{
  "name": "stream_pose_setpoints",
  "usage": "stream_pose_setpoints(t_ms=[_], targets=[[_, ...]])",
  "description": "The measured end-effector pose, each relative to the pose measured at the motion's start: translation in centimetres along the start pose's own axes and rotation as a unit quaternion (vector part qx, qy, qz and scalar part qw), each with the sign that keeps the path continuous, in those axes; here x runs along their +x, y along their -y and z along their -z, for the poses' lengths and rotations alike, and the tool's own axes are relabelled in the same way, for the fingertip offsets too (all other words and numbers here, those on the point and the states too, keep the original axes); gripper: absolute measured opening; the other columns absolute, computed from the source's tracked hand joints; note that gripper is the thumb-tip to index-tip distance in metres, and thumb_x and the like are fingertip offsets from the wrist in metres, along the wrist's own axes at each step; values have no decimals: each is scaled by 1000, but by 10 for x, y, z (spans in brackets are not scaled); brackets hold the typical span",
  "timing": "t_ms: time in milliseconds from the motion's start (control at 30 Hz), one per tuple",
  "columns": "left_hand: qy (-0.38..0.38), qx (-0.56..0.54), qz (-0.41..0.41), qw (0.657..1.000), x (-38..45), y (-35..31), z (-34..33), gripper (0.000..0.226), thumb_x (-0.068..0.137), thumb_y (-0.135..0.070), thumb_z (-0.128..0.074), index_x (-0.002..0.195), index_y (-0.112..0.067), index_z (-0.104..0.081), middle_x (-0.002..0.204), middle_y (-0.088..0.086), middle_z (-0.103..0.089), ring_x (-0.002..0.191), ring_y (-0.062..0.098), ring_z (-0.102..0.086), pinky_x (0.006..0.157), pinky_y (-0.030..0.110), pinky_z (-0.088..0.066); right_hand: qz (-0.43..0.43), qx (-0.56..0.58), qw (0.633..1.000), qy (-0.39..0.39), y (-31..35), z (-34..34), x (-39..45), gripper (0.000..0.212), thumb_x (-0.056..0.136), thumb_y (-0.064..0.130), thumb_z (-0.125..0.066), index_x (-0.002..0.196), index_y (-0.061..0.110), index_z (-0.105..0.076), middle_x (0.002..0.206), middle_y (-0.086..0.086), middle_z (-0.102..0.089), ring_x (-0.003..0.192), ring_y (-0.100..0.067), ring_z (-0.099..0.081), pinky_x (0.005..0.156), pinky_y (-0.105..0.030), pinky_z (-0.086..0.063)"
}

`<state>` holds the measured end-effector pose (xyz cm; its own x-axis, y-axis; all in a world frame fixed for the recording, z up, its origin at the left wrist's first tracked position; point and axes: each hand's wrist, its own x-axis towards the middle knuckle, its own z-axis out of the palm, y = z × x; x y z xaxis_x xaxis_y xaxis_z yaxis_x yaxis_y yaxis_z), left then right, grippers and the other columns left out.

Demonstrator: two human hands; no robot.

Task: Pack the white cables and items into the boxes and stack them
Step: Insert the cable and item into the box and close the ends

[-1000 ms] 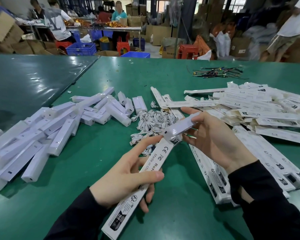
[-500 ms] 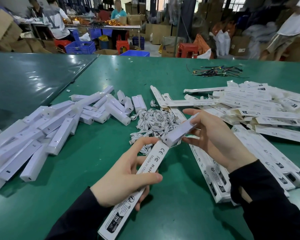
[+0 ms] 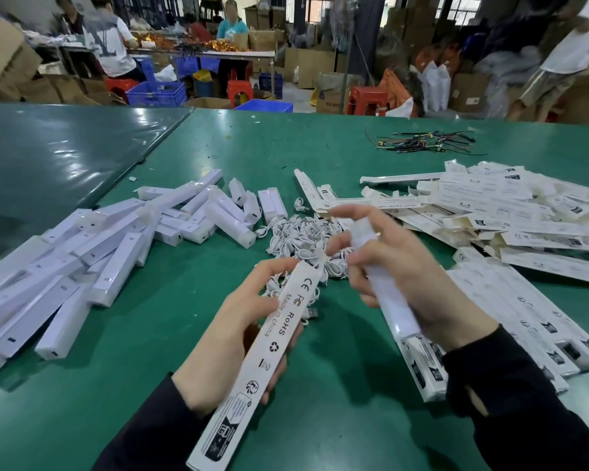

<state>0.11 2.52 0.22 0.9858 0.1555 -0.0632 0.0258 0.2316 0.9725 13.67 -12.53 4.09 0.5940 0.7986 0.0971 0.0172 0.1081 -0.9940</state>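
From your head camera, you are looking down at a green table (image 3: 320,385). Your left hand (image 3: 232,334) is holding a long white box (image 3: 266,355). Your fingers are curling under it and your thumb is lying on top, so the box is staying still. You are tilting its far end up and away from you, so the mouth is pointing at your other hand. I cannot tell if that end is open, because a little flap is blurry there.

Your right hand (image 3: 408,280) is gripping a white stick-shaped item (image 3: 385,283). Your fingers are wrapping around its middle and your pointing finger is sticking out straighter. You are holding the item just beside the box, not inside it. It looks like you are turning it to line it up with the box mouth, so it can slide in.

The pile of white cables (image 3: 303,237) is lying on the table just past your hands, close enough to grab. More white items (image 3: 116,249) are lying in a heap on your left. Flat boxes (image 3: 510,215) are spreading out on your right, and some packed-looking boxes (image 3: 524,321) are lying side by side near your right arm. Some dark wires (image 3: 425,142) are lying far back, out of your way.
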Motion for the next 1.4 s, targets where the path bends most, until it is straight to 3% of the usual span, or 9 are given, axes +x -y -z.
stream_pose_setpoints(t_ms=[167,367,667,800,867,933,1067,1267,1400], targets=[[-4,50,-71,996,-11,-5,-8,47,79,-14,-55,124,-26,-62,69,33,-56,46,17,-51,45,15,-41,50,-140,989,22,-7,-11,-3,51,72,9,-56,119,29,-58,105,6,-69,72,3,-62,61,-8,-44],[-37,94,-87,991,-9,-2,-7,52,67,-33,-74,117,-37,-62,91,45,-51,62,54,-41,69,47,-30,26,-136,990,18,-9,-7,-1,50,72,7,-53,119,24,-57,85,3,-68,63,3,-57,60,-7,-41],[-95,113,-87,985,-6,4,-4,52,63,-40,-70,113,-43,-57,77,19,-66,62,29,-38,57,42,-29,8,-83,996,-20,-7,1,1,42,81,9,-50,116,31,-57,78,-12,-70,49,-15,-49,47,-19,-41],[-21,165,-69,984,-9,7,-7,56,67,-35,-70,119,-48,-55,74,20,-54,45,17,-38,47,23,-30,128,-126,971,-157,-5,5,2,26,98,41,-37,123,40,-43,101,-2,-74,81,-8,-53,82,-34,-43],[14,163,-55,985,-10,8,-9,56,68,-32,-71,120,-47,-56,73,12,-49,39,13,-37,43,16,-30,210,-107,954,-187,-3,4,1,23,102,38,-37,123,30,-38,102,0,-74,71,-17,-57,77,-35,-48],[38,149,-50,987,-10,9,-9,58,69,-29,-73,122,-46,-55,77,14,-56,46,17,-43,48,22,-36,255,-91,943,-192,-2,0,1,20,103,31,-41,121,26,-36,107,-3,-72,67,-33,-58,68,-38,-54],[43,122,-54,990,-10,4,-8,59,69,-28,-73,122,-43,-54,83,12,-69,61,25,-49,57,33,-42,267,-110,943,-168,-4,-6,1,26,96,24,-53,120,20,-42,103,-10,-71,93,-26,-67,90,-48,-53],[16,109,-53,992,-12,-4,-8,67,66,-29,-71,128,-27,-46,73,2,-68,59,21,-41,55,31,-30,259,-91,955,-112,-3,-9,2,24,92,28,-54,115,22,-48,96,-12,-69,84,-14,-66,80,-39,-54],[19,85,-43,995,-12,-6,-8,64,66,-29,-70,127,-29,-51,76,27,-55,55,40,-33,57,42,-19,139,-44,984,-106,-6,-7,2,28,87,40,-57,111,25,-53,88,-3,-71,79,-15,-63,66,-30,-54]])
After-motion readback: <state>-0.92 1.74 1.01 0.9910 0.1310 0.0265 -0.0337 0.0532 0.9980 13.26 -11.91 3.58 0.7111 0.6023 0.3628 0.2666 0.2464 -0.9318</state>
